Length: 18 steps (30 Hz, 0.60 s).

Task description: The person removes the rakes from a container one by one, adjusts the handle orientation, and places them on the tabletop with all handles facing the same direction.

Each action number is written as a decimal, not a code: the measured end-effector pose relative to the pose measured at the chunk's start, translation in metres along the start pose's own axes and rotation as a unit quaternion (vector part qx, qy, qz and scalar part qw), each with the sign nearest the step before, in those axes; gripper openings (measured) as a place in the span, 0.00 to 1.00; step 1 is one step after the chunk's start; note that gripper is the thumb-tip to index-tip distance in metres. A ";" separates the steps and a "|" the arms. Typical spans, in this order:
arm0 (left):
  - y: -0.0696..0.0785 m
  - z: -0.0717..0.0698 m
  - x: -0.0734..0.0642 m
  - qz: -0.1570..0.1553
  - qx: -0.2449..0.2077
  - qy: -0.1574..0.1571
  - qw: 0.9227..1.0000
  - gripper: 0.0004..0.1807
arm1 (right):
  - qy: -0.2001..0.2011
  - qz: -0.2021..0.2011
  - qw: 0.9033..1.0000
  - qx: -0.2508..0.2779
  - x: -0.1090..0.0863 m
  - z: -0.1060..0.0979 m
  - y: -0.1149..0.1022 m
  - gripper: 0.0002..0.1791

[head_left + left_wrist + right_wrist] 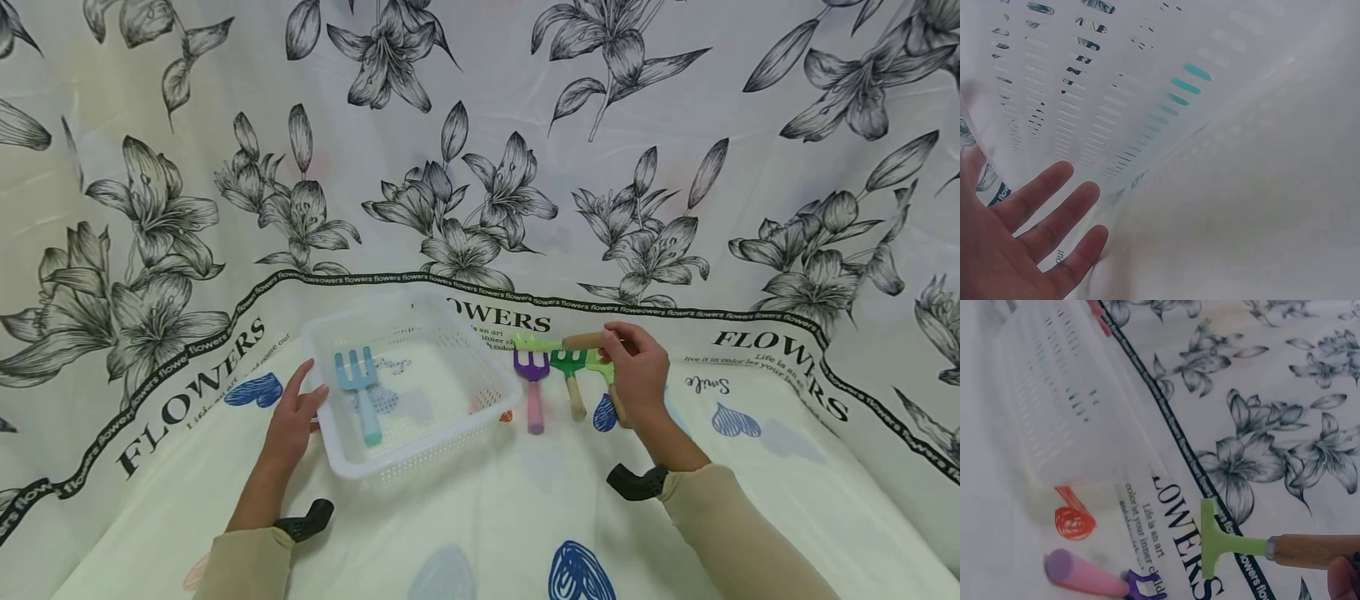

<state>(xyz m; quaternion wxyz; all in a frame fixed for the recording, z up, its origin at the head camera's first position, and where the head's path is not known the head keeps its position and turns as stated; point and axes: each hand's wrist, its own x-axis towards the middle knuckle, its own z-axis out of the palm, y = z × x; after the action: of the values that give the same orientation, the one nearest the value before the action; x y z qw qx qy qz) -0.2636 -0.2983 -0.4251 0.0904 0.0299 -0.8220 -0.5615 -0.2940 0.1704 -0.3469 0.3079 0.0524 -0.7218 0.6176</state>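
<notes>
Lime tool (572, 342) we are pinching in our right hand (637, 367), basket (420, 446) in our left hand (291, 417), purple fork (533, 379) lying between.

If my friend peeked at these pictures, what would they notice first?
Probably the flowery cloth rising behind everything. Next, the white basket left of centre with a light-blue fork inside, and the right hand holding a lime-green tool by its wooden handle. The pink-handled purple fork just right of the basket is bright too!
</notes>
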 end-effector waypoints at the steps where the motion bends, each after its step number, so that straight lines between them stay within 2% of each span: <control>1: 0.000 0.000 0.000 0.000 0.000 0.000 1.000 0.36 | 0.006 0.000 1.000 -0.006 0.000 -0.004 0.002 0.15; 9: 0.000 0.000 -0.001 -0.001 0.001 0.000 1.000 0.36 | 0.031 -0.012 0.995 -0.097 0.002 -0.033 0.019 0.15; 14: 0.002 0.001 -0.001 0.005 -0.003 0.003 1.000 0.36 | 0.042 -0.060 0.983 -0.170 0.010 -0.054 0.027 0.14; 18: 0.000 0.001 0.000 0.013 0.011 0.009 1.000 0.36 | 0.055 -0.083 0.974 -0.206 0.017 -0.072 0.033 0.13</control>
<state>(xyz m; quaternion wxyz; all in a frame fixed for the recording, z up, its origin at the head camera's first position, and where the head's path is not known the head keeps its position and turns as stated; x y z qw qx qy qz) -0.2635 -0.2978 -0.4254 0.1046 0.0252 -0.8276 -0.5509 -0.2951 0.2494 -0.3632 0.4016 0.0139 -0.8084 0.4301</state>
